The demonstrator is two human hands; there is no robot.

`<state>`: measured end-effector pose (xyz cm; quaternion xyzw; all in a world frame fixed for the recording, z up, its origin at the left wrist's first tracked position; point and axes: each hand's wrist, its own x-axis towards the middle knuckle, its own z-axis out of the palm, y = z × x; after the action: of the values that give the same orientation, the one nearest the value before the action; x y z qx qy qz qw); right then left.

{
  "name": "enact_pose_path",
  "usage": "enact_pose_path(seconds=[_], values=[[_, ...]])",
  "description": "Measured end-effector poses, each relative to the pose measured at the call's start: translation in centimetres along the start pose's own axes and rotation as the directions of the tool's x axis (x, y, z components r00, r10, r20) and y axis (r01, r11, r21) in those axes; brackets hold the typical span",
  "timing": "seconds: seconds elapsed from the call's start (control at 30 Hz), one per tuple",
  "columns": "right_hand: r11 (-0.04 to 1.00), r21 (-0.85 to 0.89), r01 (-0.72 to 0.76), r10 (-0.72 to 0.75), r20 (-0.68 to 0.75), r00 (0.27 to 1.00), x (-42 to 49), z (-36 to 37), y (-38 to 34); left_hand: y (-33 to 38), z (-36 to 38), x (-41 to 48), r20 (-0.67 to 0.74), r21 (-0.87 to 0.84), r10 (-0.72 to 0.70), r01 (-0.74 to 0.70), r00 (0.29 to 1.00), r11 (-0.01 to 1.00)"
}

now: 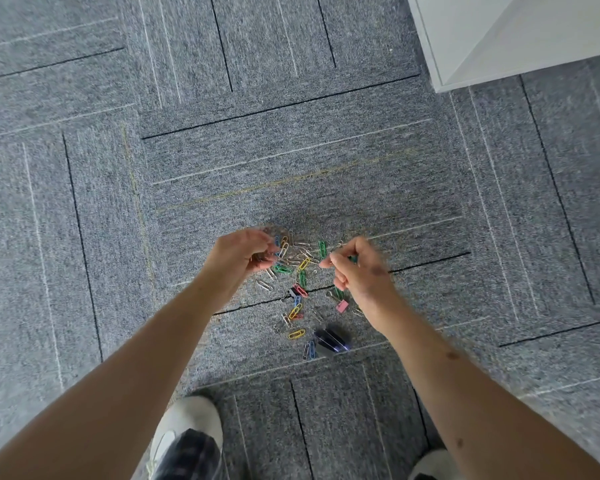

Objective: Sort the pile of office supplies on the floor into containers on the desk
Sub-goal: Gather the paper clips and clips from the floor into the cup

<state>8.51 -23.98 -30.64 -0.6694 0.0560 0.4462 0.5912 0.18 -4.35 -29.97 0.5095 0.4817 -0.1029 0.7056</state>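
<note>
On the grey carpet (pixel 291 168) just ahead of my feet, the paper clips (pixel 302 268) lie in a loose scatter, thickest at its twelve o'clock end, where both my hands work. My left hand (pixel 241 252), at ten o'clock of the scatter, is curled round a small bunch of them and serves as my store. My right hand (pixel 355 271), at two o'clock, pinches thumb to forefinger on what looks like a green clip (pixel 352 259), though blur leaves that uncertain.

To do this well I judge I should gather one kind only, leaving the pink binder clip (pixel 342 306) at five o'clock and the black binder clips (pixel 331 339) at six for another trip. Thin wire likely snags carpet, so I lift each by an end. The white desk panel (pixel 499 36) stands at one o'clock; its containers are out of view.
</note>
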Motion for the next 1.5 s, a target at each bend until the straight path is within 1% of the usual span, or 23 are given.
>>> enact_pose_path(seconds=[0.07,0.17,0.2,0.27,0.3,0.37,0.43,0.5,0.67,0.77,0.93,1.03,1.13,1.2,1.27,1.33,1.37,1.4,1.43,1.5], values=[[0.998,0.055,-0.007,0.008,-0.012,1.000,0.0,0.3,0.1,0.3,-0.2,0.0,-0.018,0.036,0.027,-0.027,0.999,0.999],[0.997,0.081,0.006,-0.001,-0.053,0.999,0.4,0.6,0.2,0.4,-0.5,0.3,-0.045,0.177,0.085,-0.075,0.995,0.981],[0.997,0.077,0.014,-0.010,-0.060,0.998,0.6,0.6,0.2,0.4,-0.6,0.5,-0.057,0.271,0.111,-0.092,0.992,0.958],[0.998,0.050,0.034,-0.031,-0.062,0.998,0.9,0.6,0.2,0.0,-0.8,0.7,-0.106,0.480,0.184,-0.111,0.977,0.870],[0.999,0.028,0.039,-0.037,-0.060,0.998,1.0,0.6,0.3,-0.2,-1.0,0.8,-0.138,0.541,0.223,-0.115,0.965,0.833],[0.999,-0.020,0.038,-0.039,-0.056,0.998,1.1,0.7,0.3,-0.4,-0.9,0.9,-0.184,0.590,0.278,-0.120,0.943,0.798],[0.998,-0.043,0.036,-0.038,-0.046,0.998,1.1,0.9,0.3,-0.5,-0.8,1.0,-0.198,0.635,0.316,-0.124,0.928,0.762],[1.000,-0.006,0.012,-0.012,-0.033,0.999,1.1,1.2,0.3,-0.4,-0.5,1.0,-0.201,0.663,0.331,-0.121,0.922,0.739],[0.991,0.124,-0.058,0.060,-0.015,0.998,0.8,2.0,0.5,-0.7,0.0,0.8,-0.135,0.681,0.336,-0.160,0.932,0.715],[0.986,0.148,-0.070,0.072,-0.005,0.997,0.7,2.4,0.5,-0.8,0.2,0.9,-0.137,0.678,0.343,-0.164,0.929,0.717],[0.993,0.103,-0.058,0.059,-0.009,0.998,0.8,2.6,0.3,-0.7,0.3,1.3,-0.124,0.673,0.347,-0.178,0.930,0.717],[0.998,0.062,-0.034,0.034,-0.014,0.999,0.9,2.5,0.3,-0.5,0.2,1.3,-0.103,0.715,0.345,-0.172,0.933,0.678],[1.000,-0.010,-0.017,0.017,-0.012,1.000,0.9,2.2,0.2,-0.4,-0.2,1.2,-0.066,0.726,0.366,-0.207,0.928,0.656],[1.000,-0.025,-0.014,0.014,-0.004,1.000,0.9,2.1,0.0,-0.5,-0.6,0.9,-0.052,0.693,0.335,-0.208,0.941,0.690],[1.000,0.000,-0.001,0.001,0.006,1.000,1.1,2.0,0.0,-0.7,-1.0,0.4,-0.030,0.660,0.275,-0.187,0.961,0.728],[1.000,0.009,0.017,-0.017,0.009,1.000,1.3,1.9,0.1,-1.0,-1.4,0.2,-0.007,0.596,0.201,-0.157,0.980,0.787],[0.999,-0.018,0.030,-0.030,0.003,1.000,1.5,1.9,0.2,-1.1,-1.5,0.1,-0.004,0.535,0.165,-0.138,0.986,0.833],[0.994,-0.096,0.055,-0.056,-0.009,0.998,1.6,1.9,0.3,-1.2,-1.6,0.1,-0.006,0.452,0.123,-0.107,0.992,0.886],[0.971,-0.220,0.093,-0.098,-0.012,0.995,1.6,1.8,0.2,-1.4,-1.6,0.0,-0.005,0.346,0.085,-0.079,0.996,0.935],[0.870,-0.461,0.177,-0.184,0.029,0.982,1.7,1.8,0.1,-1.7,-1.7,-0.1,0.007,0.173,0.053,-0.054,0.999,0.984]])
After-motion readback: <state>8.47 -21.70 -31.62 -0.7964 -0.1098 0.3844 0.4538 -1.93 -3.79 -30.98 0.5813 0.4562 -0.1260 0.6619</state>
